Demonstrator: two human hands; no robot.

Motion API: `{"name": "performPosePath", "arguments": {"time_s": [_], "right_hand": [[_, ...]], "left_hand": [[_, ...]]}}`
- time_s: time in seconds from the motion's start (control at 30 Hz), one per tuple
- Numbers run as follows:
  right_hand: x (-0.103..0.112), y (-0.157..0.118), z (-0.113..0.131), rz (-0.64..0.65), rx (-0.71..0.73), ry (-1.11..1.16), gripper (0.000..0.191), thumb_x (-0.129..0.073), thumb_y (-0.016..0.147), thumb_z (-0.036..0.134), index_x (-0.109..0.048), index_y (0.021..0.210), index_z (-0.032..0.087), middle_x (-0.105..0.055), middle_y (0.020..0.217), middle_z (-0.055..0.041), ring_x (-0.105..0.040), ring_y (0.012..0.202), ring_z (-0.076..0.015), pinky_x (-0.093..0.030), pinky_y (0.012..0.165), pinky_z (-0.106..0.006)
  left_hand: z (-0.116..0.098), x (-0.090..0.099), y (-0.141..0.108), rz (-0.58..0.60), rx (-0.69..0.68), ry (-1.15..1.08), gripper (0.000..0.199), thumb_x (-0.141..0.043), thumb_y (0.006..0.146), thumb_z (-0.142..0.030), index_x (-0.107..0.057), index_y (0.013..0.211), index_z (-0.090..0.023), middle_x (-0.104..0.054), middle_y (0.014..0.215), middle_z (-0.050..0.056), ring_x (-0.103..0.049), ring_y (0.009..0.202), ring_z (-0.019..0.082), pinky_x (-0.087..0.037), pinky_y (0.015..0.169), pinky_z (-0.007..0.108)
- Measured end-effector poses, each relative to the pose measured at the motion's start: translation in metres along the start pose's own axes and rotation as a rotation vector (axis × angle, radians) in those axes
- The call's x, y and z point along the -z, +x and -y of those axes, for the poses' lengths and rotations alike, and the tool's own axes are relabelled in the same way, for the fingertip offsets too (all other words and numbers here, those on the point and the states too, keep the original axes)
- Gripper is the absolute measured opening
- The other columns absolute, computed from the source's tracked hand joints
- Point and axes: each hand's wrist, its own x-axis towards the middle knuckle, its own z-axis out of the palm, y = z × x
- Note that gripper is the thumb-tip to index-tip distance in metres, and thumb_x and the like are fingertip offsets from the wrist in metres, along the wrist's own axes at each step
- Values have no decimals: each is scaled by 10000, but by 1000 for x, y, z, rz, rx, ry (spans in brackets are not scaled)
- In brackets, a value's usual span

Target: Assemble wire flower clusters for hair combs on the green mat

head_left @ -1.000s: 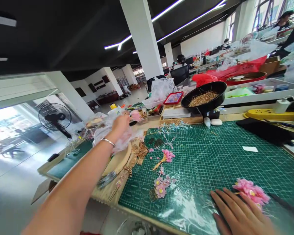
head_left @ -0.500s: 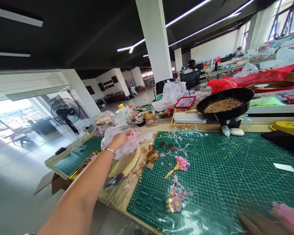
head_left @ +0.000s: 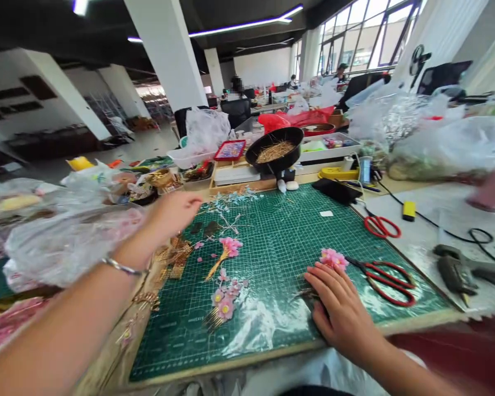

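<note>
My left hand (head_left: 178, 213) is above the mat's far left edge, thumb and fingers pinched together; whatever they hold is too small to make out. Below it lie metal hair combs (head_left: 180, 257). My right hand (head_left: 341, 308) lies with its fingers stretched out on the green cutting mat (head_left: 272, 242). Its fingertips touch a pink flower cluster (head_left: 332, 258), and thin dark pieces show beside the fingers. Between my hands are a pink flower bunch with golden stems (head_left: 230, 248) and a flower-trimmed comb (head_left: 226, 305). Red-handled scissors (head_left: 390, 282) lie right of my right hand.
A clear plastic bag (head_left: 72, 239) with pink pieces lies at left. Beyond the mat stands a black pan (head_left: 275, 149) of golden sticks. At right are smaller red scissors (head_left: 381, 226), a glue gun (head_left: 454, 269) and a cable. A person (head_left: 236, 88) sits far back.
My view has turned right. My left hand has come out of the plastic bag and moved right, over the mat's edge. My right hand, blurred before, now rests on the mat by the pink flower cluster.
</note>
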Motion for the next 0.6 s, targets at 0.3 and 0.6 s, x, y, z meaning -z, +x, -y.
{"name": "performPosePath", "arguments": {"time_s": [0.3, 0.6], "right_hand": [[18, -26, -17, -238, -306, 195, 224, -412, 814, 88, -488, 1003, 182, -537, 1063, -110, -516, 1010, -241, -446, 847, -439], [-1, -31, -25, -105, 15, -13, 335, -501, 840, 289, -531, 1153, 172, -578, 1151, -122, -523, 1058, -303, -372, 938, -523]], "left_hand": [[-221, -65, -44, 309, -431, -310, 278, -467, 859, -359, -711, 883, -227, -701, 838, 60, -624, 817, 194, -459, 690, 308], [-232, -74, -40, 426, -329, -244, 314, -426, 857, -327, -702, 922, -192, -707, 916, 77, -640, 838, 226, -466, 645, 309]]}}
